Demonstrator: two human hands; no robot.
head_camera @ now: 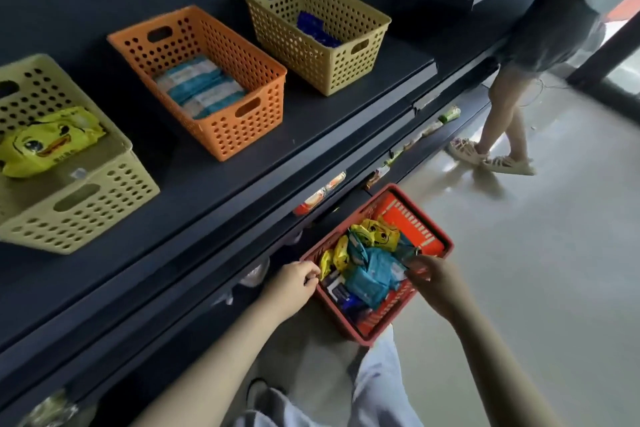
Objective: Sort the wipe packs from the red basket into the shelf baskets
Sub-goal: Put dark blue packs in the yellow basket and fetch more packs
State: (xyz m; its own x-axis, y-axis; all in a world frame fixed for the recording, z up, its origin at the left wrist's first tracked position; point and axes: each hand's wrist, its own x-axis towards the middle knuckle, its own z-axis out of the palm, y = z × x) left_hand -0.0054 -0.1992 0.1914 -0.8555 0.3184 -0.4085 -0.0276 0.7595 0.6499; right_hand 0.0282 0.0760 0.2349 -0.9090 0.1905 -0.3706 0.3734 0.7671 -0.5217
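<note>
The red basket (446, 243) stands on the floor by the shelf, holding yellow duck packs (377, 234), teal packs (372, 276) and dark blue packs (341, 295). My left hand (294, 284) has its fingers curled at the basket's left rim, beside a yellow pack. My right hand (431, 276) reaches in from the right, its blurred fingers spread over the teal packs. On the shelf, a pale green basket (86, 204) holds a yellow duck pack (45, 146), an orange basket (242, 139) holds white-and-teal packs (201, 88), and a tan basket (332, 69) holds a dark blue pack (315, 28).
Another person (512, 107) in sandals stands on the floor to the right of the shelf. A lower shelf edge (322, 194) with small goods juts out just above the red basket. My light trousers (377, 388) are at the bottom.
</note>
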